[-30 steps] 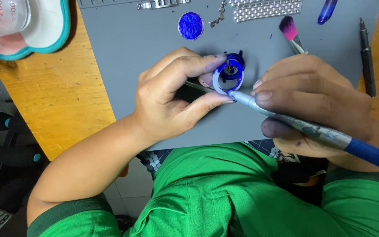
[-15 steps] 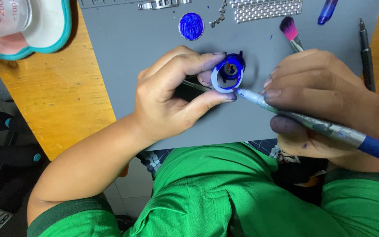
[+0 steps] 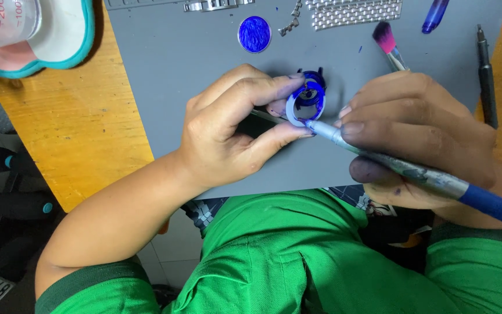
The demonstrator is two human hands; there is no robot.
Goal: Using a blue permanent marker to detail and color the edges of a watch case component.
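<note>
Since the earlier frames: brush tip drawn back a touch along the ring's near rim, left-hand grip unchanged, mat layout unchanged.

Left hand (image 3: pixel 233 134): closed, pinching a small round watch case (image 3: pixel 307 100) between thumb and forefinger, tilted up off the grey mat (image 3: pixel 181 70). Case coated blue, pale ring at the front, dark opening in the middle. Held near the middle of the mat, a little toward its near edge.

Right hand (image 3: pixel 419 134): closed around a paintbrush (image 3: pixel 402 168) with a paint-smeared metal ferrule and blue handle; bristle end touching the lower rim of the case, handle running off toward the right edge of the view. Blue stains on the fingertips.

Elsewhere on the mat, toward the far edge: a blue disc (image 3: pixel 254 34), lying flat, well apart from the case; a metal mesh watch band (image 3: pixel 355 13) and a short chain of links (image 3: pixel 290 22) just beside it; a second brush with pink bristles (image 3: pixel 387 39), partly hidden behind the right hand; a dark pen-like tool (image 3: pixel 486 64) along the right edge.

Mat resting on a wooden tabletop (image 3: pixel 71 122). At the tabletop's far left corner, a clear measuring cup (image 3: pixel 1 23) standing on a white tray with a teal rim (image 3: pixel 59 40).

Green sleeves and shirt (image 3: pixel 274 256) along the bottom of the view.
</note>
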